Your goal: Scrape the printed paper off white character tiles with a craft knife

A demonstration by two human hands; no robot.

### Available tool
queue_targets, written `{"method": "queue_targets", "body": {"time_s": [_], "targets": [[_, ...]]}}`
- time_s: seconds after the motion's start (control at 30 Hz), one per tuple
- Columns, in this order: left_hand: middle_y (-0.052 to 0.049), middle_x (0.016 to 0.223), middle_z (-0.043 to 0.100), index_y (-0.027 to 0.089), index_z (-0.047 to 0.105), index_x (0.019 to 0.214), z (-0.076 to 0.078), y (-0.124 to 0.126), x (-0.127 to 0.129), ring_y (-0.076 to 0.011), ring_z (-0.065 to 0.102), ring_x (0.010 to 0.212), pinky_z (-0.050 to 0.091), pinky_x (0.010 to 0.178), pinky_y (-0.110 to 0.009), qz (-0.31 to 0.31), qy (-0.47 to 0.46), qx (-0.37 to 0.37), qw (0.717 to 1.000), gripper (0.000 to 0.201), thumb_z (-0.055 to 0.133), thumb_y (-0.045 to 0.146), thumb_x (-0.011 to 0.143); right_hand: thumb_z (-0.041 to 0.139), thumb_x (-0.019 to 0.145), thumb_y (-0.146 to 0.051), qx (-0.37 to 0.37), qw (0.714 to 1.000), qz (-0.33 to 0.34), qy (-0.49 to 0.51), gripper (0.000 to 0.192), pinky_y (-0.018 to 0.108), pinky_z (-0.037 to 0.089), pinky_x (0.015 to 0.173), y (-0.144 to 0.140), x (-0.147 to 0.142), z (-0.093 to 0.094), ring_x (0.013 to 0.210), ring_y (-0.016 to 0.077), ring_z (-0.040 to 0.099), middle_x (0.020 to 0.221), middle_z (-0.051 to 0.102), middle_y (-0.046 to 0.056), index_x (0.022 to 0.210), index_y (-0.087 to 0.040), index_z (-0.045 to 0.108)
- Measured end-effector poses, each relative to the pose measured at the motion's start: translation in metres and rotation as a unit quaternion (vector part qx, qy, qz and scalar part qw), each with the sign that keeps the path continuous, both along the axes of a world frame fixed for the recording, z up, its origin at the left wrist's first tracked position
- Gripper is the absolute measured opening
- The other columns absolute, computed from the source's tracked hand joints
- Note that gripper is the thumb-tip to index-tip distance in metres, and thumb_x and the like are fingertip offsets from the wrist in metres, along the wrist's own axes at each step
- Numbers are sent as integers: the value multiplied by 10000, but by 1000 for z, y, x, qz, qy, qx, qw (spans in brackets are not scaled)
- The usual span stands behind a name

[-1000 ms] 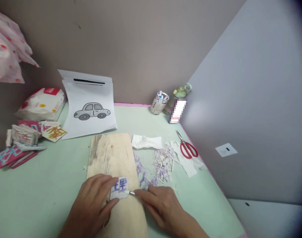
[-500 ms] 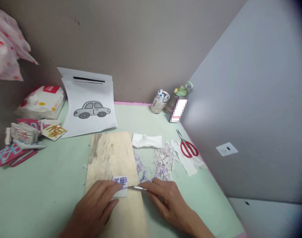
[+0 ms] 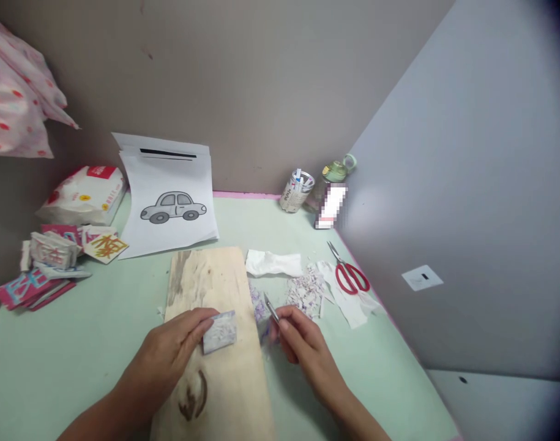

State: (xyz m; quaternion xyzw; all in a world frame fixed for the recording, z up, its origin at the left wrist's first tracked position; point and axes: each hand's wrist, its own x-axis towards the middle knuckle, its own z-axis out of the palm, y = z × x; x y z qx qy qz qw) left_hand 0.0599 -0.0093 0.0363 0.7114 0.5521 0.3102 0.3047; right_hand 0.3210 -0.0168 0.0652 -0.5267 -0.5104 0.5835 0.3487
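Note:
My left hand (image 3: 179,343) pinches a small white carving block (image 3: 220,332) by its left edge. The block is tilted up, its face is rough and streaked with purple, and its rim is purple. Beneath it lies a wooden board (image 3: 234,392) with a dark knot. To the right of the board my right hand (image 3: 302,343) is closed round a slim silver craft knife (image 3: 271,307). The blade points up and to the left, apart from the block. Purple and white shavings (image 3: 306,293) lie beyond and beside my right hand.
Red-handled scissors (image 3: 348,274) rest on torn paper strips at the right. Folded tissue (image 3: 273,263) lies behind the board. A car drawing (image 3: 169,233) leans on the wall. At the back stand a can of pens (image 3: 296,193) and a green bottle (image 3: 337,171); at left, small packets (image 3: 54,251).
My left hand has lifted the block off the board, and its face has gone from purple characters to a whitish carved surface. The right hand has drawn the craft knife away and turned its blade upward.

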Motion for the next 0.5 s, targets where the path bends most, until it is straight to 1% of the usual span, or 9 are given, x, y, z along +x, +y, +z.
{"method": "queue_targets", "body": {"time_s": [0.03, 0.1, 0.17, 0.2, 0.27, 0.37, 0.43, 0.5], "targets": [[24, 1014, 773, 295, 718, 1089, 2, 2, 2, -175, 724, 916, 535, 814, -224, 2, -11, -40, 999, 352, 437, 478, 983, 576, 945, -466, -7, 1000, 1, 17, 261, 239, 314, 547, 1, -5, 0, 583, 92, 399, 797, 583, -11, 935, -206, 593], [28, 903, 765, 295, 718, 1115, 6, 3, 6, -169, 706, 796, 525, 731, -221, -5, -33, -106, 994, 384, 431, 506, 973, 684, 870, -414, -1, 999, 9, 44, 239, 249, 368, 646, 4, -16, 0, 695, 113, 483, 837, 590, -3, 958, -201, 618], [35, 771, 723, 290, 717, 1128, 10, 3, 9, -158, 655, 691, 500, 675, -222, -12, -53, -146, 988, 404, 431, 523, 964, 760, 795, -354, -6, 997, 24, 74, 246, 265, 385, 733, 6, -25, 2, 792, 135, 522, 859, 598, 3, 937, -189, 643], [38, 718, 691, 285, 720, 1121, 12, 2, 10, -156, 629, 665, 490, 672, -226, -13, -62, -160, 985, 411, 435, 531, 958, 779, 773, -342, -22, 995, 32, 91, 246, 264, 381, 732, 7, -29, 3, 784, 133, 520, 838, 595, -2, 907, -183, 648], [38, 672, 641, 273, 719, 1108, 14, 1, 10, -159, 604, 670, 478, 689, -234, -11, -83, -186, 979, 418, 456, 553, 942, 797, 754, -351, -64, 990, 44, 119, 248, 248, 357, 676, 9, -34, 4, 695, 107, 479, 744, 558, -25, 831, -172, 644], [30, 703, 636, 256, 687, 1131, 14, -1, 10, -166, 598, 710, 472, 709, -247, -23, -132, -242, 961, 426, 494, 574, 924, 805, 745, -377, -95, 987, 31, 130, 263, 234, 323, 613, 10, -35, 4, 587, 75, 387, 649, 501, -57, 806, -169, 655], [17, 794, 662, 250, 641, 1169, 12, -3, 11, -170, 601, 753, 474, 714, -256, -39, -188, -287, 938, 435, 552, 577, 896, 813, 735, -389, -97, 987, 14, 127, 275, 228, 308, 584, 10, -35, 3, 548, 66, 335, 609, 471, -73, 816, -170, 668], [7, 865, 660, 248, 603, 1178, 9, -6, 13, -170, 592, 779, 471, 711, -261, -48, -223, -314, 922, 449, 613, 571, 865, 823, 723, -407, -99, 988, 3, 123, 297, 224, 291, 559, 11, -34, 2, 529, 61, 307, 590, 460, -80, 818, -169, 672]]}}
